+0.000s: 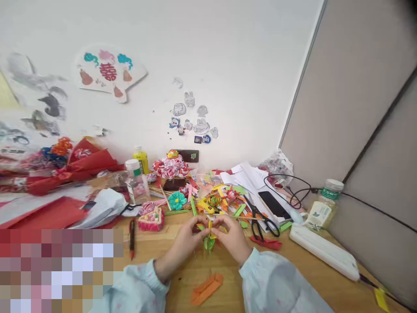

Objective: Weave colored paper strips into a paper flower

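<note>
A yellow-green paper pc [210, 226] is sitting b/w the two hands, over the near-middle of the wooden worktop [182, 276]. L hand [190, 234] is pinching it from the left, thumb & fingers closed on it; R hand [230, 237] is doing the same from the right, fingertips almost meeting L's. The green part is pointing toward the near side; exact folds are too small to tell.

To do this well, one hand should be steadying the pc while the other is pressing & shaping in small moves. Grip should be staying light, as thin paper is prob. tearing or creasing wrongly if both hands are pulling apart. Fingertips should be leaving the fold line visible for a quick alignment chk.

An orange folded paper strip [206, 289] is lying nearer, apart from both hands. Black scissors [257, 232] are lying to the right, w/ a red paper scrap [269, 244] by the handles; R elbow room's OK, but wide swings are risking a bump there. A pen [132, 239] is lying left, w/ a pink heart-shaped box [150, 219] just beyond, & a turquoise flower [177, 201] is resting farther off.
</note>
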Demonstrator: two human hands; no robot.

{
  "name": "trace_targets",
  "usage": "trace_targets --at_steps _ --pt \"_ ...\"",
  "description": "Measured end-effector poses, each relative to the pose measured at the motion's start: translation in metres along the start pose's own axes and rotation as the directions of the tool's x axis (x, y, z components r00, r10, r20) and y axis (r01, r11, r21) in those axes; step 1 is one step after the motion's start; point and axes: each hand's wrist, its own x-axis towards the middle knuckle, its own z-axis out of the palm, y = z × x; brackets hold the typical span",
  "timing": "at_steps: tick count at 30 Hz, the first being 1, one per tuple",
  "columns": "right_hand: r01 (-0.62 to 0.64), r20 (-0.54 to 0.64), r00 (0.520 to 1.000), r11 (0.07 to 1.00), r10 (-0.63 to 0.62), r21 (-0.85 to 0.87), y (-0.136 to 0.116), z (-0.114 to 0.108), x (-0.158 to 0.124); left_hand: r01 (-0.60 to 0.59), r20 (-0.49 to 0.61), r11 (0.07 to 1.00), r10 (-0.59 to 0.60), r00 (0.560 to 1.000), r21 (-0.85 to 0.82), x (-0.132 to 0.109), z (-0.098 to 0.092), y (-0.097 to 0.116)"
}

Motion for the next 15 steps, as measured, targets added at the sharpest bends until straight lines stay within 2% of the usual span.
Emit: trace_targets --at_steps 9,15 --pt "-0.012 0.015 1.000 1.000 0.012 0.003 -0.0023 -0.0022 0.0016 -0.007 0.015 1.000 0.007 1.000 0.003 0.0005 -0.0011 0.0054" --pt "0.005 0.041 0.999 0.998 -0.003 -0.056 -0.0101 -0.0070 0.0029 -0.036 0.054 0.999 0.036 0.998 0.001 -0.0002 -0.0033 0.0081"
